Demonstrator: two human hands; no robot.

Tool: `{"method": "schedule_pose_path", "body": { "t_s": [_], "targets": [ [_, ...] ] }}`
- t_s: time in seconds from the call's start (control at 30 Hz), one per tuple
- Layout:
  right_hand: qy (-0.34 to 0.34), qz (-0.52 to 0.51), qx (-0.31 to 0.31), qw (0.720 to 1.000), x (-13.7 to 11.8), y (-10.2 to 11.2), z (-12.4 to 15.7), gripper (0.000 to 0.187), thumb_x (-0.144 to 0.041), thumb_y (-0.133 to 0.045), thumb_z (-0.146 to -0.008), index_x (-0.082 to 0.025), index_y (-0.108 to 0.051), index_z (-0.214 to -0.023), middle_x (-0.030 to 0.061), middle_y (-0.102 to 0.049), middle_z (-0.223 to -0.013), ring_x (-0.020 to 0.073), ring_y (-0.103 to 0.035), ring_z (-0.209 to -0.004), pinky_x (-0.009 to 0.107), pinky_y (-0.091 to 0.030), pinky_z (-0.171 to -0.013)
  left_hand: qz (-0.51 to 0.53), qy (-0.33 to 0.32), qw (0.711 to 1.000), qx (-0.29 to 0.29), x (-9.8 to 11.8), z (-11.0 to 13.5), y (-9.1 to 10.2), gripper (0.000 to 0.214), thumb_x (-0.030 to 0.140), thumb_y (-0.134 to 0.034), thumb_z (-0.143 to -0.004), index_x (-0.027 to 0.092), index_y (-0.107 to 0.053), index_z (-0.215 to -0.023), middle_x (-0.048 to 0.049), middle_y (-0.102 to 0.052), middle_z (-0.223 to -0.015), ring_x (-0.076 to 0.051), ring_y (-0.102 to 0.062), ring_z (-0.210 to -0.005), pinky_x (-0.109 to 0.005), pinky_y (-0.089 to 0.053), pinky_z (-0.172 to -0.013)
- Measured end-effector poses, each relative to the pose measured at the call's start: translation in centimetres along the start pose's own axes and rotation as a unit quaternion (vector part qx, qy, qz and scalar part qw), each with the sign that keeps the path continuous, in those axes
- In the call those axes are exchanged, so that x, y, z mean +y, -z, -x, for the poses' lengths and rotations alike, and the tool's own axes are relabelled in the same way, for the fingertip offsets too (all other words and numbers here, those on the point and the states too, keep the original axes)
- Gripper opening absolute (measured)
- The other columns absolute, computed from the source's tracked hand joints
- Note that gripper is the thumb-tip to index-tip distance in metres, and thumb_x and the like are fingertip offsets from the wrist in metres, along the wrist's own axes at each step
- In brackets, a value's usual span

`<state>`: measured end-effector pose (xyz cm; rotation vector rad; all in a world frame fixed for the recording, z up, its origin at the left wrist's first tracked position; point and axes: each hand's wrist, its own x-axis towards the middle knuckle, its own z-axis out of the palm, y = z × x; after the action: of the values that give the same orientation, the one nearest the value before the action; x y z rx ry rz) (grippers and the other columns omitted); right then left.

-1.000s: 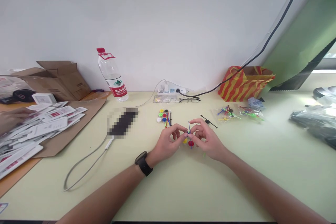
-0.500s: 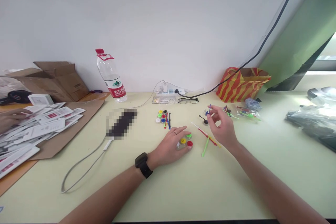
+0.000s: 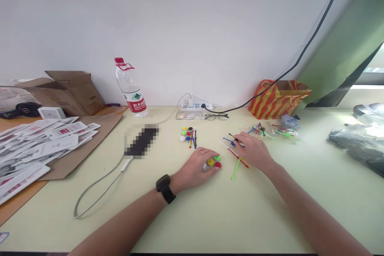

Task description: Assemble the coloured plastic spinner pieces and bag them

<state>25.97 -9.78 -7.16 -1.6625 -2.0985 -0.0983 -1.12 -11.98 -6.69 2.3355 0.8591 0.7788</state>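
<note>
My left hand [image 3: 195, 169] curves, thumb and fingers apart, around the yellow disc [image 3: 211, 162]. My right hand [image 3: 254, 150] is at the blue spinner [image 3: 233, 143] — closure I cannot tell; level handling advised.

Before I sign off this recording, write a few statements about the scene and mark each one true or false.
1. The left hand has its thumb and fingers spread around a yellow disc. True.
2. The right hand touches the eyeglasses. False: it is at a blue disc.
3. The water bottle stands left of the power strip. True.
4. The bottle is uncapped. False: a red cap sits on it.
</note>
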Motion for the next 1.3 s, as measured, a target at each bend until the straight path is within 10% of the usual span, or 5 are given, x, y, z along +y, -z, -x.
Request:
{"method": "schedule_pose_path", "body": {
  "t_s": [0.3,0.63,1.3],
  "targets": [
    [-0.126,-0.155,0.100,0.975,0.1,0.8,-0.4,0.022,-0.037,-0.053,-0.096,-0.023,-0.068,-0.090,0.0011,-0.066,-0.067,0.0184,-0.056,-0.055,0.031,-0.042,-0.059,0.021,0.007,1.000,-0.001,0.2,0.0,0.1,0.022,0.033,-0.065,-0.097,0.025,-0.071,-0.116,-0.0098,-0.071,-0.112,-0.027,-0.062,-0.113,-0.041,-0.054,-0.098],
    [0.006,-0.081,-0.094,0.992,-1.4,-0.4,0.3,0.019,-0.022,-0.054,-0.094,-0.025,-0.073,-0.094,0.0023,-0.074,-0.084,0.0203,-0.064,-0.075,0.031,-0.038,-0.065,0.000,-0.003,1.000,-0.019,-0.4,0.0,-0.3,0.026,0.025,-0.062,-0.097,0.025,-0.071,-0.121,-0.0086,-0.072,-0.111,-0.027,-0.061,-0.112,-0.042,-0.052,-0.098],
    [0.036,-0.135,-0.038,0.989,-3.0,0.1,0.8,0.012,-0.020,-0.051,-0.096,-0.024,-0.061,-0.090,0.0035,-0.068,-0.095,0.0192,-0.064,-0.076,0.033,-0.044,-0.068,-0.040,0.032,0.999,0.007,-0.3,0.0,0.8,0.045,0.010,-0.059,-0.076,0.026,-0.068,-0.116,-0.0010,-0.074,-0.101,-0.015,-0.061,-0.066,-0.031,-0.049,-0.069]
  ]
}}
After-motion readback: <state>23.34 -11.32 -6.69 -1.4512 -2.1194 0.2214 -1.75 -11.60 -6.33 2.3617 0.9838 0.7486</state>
